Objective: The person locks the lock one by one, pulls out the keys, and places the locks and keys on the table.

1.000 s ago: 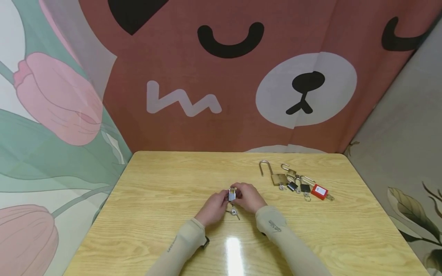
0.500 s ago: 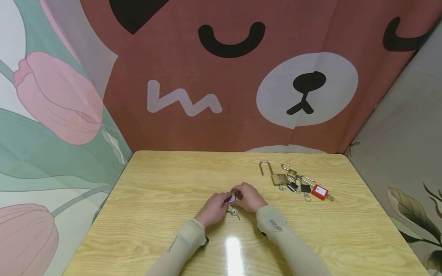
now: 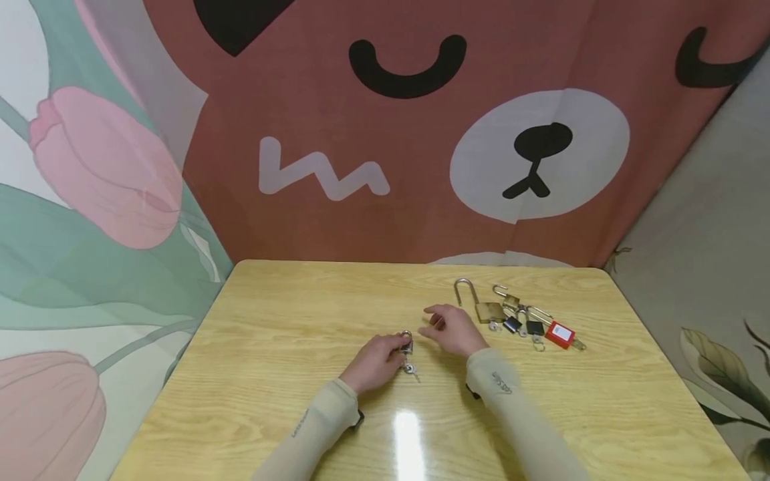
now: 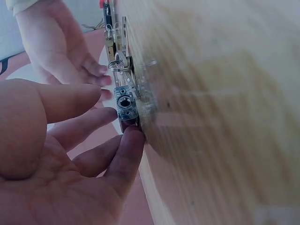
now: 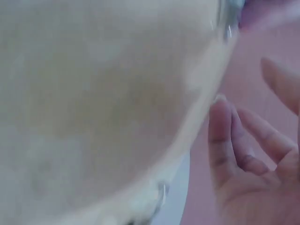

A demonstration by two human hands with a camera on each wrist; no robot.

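- One small padlock (image 3: 408, 347) sits about midway between the left and right edges of the table (image 3: 289, 300), with its loop (image 3: 406, 333) toward the far edge.
- We have it in the left hand (image 3: 375, 364), whose grip is narrow, the fingertips against the padlock's body.
- Our right hand (image 3: 454, 329) holds nothing: its grip is fairly wide, fingers loosely bent, just beside the padlock on the side of the table's right edge.
- Two or so keys (image 3: 410, 369) on a ring lie below the padlock, on the side nearer us.
- Toward the far right corner we see a group: a big brass padlock (image 3: 490, 312), a smaller brass one (image 3: 510, 301), black padlocks (image 3: 535, 328) and a red padlock (image 3: 560, 335).
- To do the holding well, we would judge it best to keep the left fingers low on the body, clear of the loop, and the keys free of our knuckles so the ring does not drag the lock askew.
- From the left wrist we get what the head view hides: the end face with its round keyhole (image 4: 125, 101), turned toward us. Whether the loop is fastened, we cannot tell.
- From the right wrist, though blurred, we see the gap between thumb and fingers plainly; only the head view lays out the whole group.
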